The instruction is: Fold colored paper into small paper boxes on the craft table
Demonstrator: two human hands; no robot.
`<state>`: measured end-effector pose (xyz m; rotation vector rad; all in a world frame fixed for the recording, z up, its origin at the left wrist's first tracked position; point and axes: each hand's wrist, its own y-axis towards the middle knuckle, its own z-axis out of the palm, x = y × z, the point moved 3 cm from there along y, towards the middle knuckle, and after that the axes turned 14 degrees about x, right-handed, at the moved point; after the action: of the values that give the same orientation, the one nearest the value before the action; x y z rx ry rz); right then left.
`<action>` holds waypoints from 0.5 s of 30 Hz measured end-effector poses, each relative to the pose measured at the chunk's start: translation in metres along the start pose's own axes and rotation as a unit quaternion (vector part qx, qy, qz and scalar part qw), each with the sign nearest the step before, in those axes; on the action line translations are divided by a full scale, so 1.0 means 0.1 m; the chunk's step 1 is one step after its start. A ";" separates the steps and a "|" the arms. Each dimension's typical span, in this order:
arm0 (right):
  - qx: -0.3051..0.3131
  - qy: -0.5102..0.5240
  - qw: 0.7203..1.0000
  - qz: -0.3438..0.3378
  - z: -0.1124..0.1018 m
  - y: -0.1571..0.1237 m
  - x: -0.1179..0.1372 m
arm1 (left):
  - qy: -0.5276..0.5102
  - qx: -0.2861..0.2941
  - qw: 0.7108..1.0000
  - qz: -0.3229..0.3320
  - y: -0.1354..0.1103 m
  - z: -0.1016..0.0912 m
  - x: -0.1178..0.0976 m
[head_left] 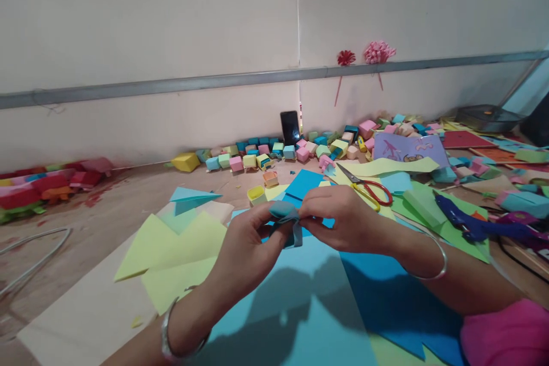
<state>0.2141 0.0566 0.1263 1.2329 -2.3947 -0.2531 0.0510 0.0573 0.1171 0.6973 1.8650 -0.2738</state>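
A small folded piece of blue paper (288,220) is pinched between both my hands above the table's middle. My left hand (249,243) grips its left side with thumb and fingers closed. My right hand (343,217) pinches its right side, fingers curled. Below the hands lie large blue paper sheets (309,309). A silver bangle circles each wrist.
Yellow-green folded sheets (175,257) lie to the left. Red-handled scissors (369,189) rest behind my right hand. Several small coloured paper boxes (261,154) line the back wall beside a black phone (290,127). A blue glue gun (467,223) and paper scraps crowd the right.
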 end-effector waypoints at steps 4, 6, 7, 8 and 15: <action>-0.006 0.007 1.000 -0.008 -0.05 -0.01 -0.02 | 0.053 0.004 0.999 0.008 -0.03 -0.11 -0.07; 0.000 0.020 1.000 -0.010 -0.06 -0.02 -0.03 | 0.138 -0.027 0.990 0.024 -0.05 -0.17 -0.11; 0.007 0.025 1.000 -0.008 -0.06 -0.02 -0.04 | 0.181 -0.042 0.982 0.036 -0.05 -0.19 -0.13; 0.012 0.030 0.999 -0.004 -0.07 -0.02 -0.04 | 0.219 -0.054 0.973 0.049 -0.06 -0.19 -0.14; 0.011 0.056 0.996 0.063 0.00 -0.02 0.05 | 0.339 -0.082 0.932 0.096 -0.10 -0.07 -0.06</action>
<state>0.2124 0.0515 0.1270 1.0712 -2.3713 -0.1169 0.0413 0.0513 0.1238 0.9257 2.4078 0.2914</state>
